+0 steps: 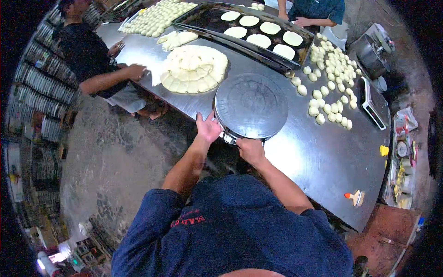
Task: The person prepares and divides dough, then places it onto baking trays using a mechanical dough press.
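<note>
A round, dark metal dough press (pixel 251 106) rests near the front edge of the steel table, its lid down. Whatever lies between its plates is hidden. My right hand (pixel 251 151) is closed round the handle at the press's front. At its left rim is my left hand (pixel 209 129), palm up, thumb and fingers apart, holding nothing; some fingertips are hidden by the rim. Just behind the press sits a large pale mound of dough (pixel 194 69), cut into sections. Numerous small dough balls (pixel 330 85) are scattered to the right.
Flat dough rounds (pixel 259 40) lie on a long black griddle (pixel 217 27) at the back. A co-worker (pixel 90 51) at left holds a white scraper-like piece; another (pixel 316 14) stands behind the griddle. A scale (pixel 374 104) and brush (pixel 355 197) are on the right of the table (pixel 318 157).
</note>
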`<state>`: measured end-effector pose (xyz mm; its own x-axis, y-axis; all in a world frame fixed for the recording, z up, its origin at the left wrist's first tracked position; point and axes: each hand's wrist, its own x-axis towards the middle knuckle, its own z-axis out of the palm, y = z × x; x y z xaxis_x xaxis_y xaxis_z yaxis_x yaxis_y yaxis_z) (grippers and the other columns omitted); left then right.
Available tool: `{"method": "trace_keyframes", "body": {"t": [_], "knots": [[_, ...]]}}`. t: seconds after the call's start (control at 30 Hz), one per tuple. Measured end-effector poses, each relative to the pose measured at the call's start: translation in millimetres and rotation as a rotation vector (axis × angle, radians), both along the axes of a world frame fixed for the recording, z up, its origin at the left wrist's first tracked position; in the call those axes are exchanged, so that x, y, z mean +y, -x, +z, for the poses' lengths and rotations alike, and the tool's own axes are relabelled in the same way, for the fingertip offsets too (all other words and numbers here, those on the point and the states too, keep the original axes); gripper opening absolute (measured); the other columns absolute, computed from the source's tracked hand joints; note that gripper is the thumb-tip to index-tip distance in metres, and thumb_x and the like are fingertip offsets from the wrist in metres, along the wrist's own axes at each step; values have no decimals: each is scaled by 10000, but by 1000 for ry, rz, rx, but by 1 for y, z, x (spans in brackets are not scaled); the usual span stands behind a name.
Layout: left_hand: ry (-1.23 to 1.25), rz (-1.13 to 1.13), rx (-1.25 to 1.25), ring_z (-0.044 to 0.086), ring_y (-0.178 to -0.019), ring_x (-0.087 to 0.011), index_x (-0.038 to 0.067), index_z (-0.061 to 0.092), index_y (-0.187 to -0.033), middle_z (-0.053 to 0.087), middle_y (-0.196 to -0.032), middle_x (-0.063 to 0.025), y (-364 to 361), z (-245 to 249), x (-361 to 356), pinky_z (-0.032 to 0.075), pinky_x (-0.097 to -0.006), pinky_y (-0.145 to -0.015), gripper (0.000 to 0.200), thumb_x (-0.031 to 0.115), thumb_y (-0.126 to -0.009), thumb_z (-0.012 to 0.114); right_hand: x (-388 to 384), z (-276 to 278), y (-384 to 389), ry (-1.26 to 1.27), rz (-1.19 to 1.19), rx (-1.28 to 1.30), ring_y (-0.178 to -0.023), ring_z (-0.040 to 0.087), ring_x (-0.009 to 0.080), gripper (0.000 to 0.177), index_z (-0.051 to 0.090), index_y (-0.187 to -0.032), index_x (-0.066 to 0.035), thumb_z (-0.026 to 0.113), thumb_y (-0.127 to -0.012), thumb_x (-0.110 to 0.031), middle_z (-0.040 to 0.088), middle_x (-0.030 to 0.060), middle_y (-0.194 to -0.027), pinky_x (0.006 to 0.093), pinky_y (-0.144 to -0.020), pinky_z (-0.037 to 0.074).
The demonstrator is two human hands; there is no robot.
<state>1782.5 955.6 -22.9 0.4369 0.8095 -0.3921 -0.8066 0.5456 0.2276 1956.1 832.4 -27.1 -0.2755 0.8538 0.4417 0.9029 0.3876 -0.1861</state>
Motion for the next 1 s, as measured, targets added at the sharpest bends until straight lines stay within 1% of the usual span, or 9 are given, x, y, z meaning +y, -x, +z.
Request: {"method": "trace_keyframes", "body": {"t": [0.33, 0.4, 0.47, 0.5, 0.53, 0.6, 0.7, 0.87, 1.0], "knots": [[-64, -129, 89, 463, -1278, -343, 93, 356, -1444, 510, -1365, -168, 5, -6, 9, 327, -510, -1095, 769, 664, -967, 162, -9, 41, 23, 106, -97, 56, -666, 643, 345, 171, 545, -761, -67, 692, -686, -108, 626, 127, -676, 475, -582, 496], [-73, -107, 93, 509, -1214, -333, 82, 419, -1391, 533, -1308, -167, 2, -18, 16, 409, -512, -1011, 782, 695, -950, 216, -9, 62, 23, 37, -73, 75, -635, 640, 341, 155, 554, -764, -72, 684, -707, -135, 622, 126, -673, 462, -563, 502], [-25, -123, 403, 615, -979, -289, 96, 466, -1319, 595, -1179, -129, -4, -20, 15, 527, -448, -805, 756, 704, -946, 216, -13, 84, 22, -20, -41, 98, -604, 636, 336, 145, 564, -766, -78, 675, -728, -163, 617, 125, -671, 448, -545, 507], [-107, -145, 379, 598, -744, -225, 111, 500, -1240, 614, -1030, -85, -6, -8, 6, 483, -353, -559, 718, 709, -945, 232, -14, 94, 17, -44, -59, 134, -616, 634, 341, 168, 567, -773, -83, 690, -717, -184, 619, 123, -674, 450, -553, 507], [-68, -108, 472, 555, -699, -198, 113, 514, -1230, 609, -1009, -80, -11, 16, -8, 409, -309, -519, 701, 698, -952, 248, -16, 106, 12, -68, -78, 171, -628, 631, 347, 192, 571, -780, -89, 705, -707, -206, 621, 121, -678, 453, -561, 506], [-173, -138, 434, 599, -761, -207, 108, 538, -1193, 617, -1019, -80, -12, -15, 0, 480, -327, -564, 667, 672, -965, 266, -21, 133, -2, -59, -130, 303, -665, 633, 351, 203, 617, -809, -102, 733, -669, -192, 609, 141, -679, 446, -570, 489], [-233, -158, 600, 532, -1218, -319, 77, 351, -1453, 505, -1373, -144, -19, 6, -12, 440, -505, -1003, 695, 594, -991, 318, -24, 156, -35, -200, -294, 374, -658, 644, 360, 187, 635, -818, -102, 731, -710, -221, 626, 173, -689, 413, -562, 489], [-198, -131, 1150, 588, -1076, -266, 71, 387, -1439, 513, -1330, -135, 24, 8, -36, 501, -457, -866, 705, 592, -965, 412, -40, 153, -99, -346, -641, 467, -546, 613, 362, 299, 613, -766, -86, 732, -790, -359, 595, 159, -589, 436, -512, 465], [-75, 6, 902, 618, -913, -283, 15, 452, -1353, 479, -1335, -160, 101, -28, -98, 508, -428, -763, 710, 594, -942, 454, -65, 121, -141, -556, -815, 870, -642, 651, 245, 271, 669, -897, 13, 719, -812, -240, 694, 127, -753, 370, -640, 505]]}}
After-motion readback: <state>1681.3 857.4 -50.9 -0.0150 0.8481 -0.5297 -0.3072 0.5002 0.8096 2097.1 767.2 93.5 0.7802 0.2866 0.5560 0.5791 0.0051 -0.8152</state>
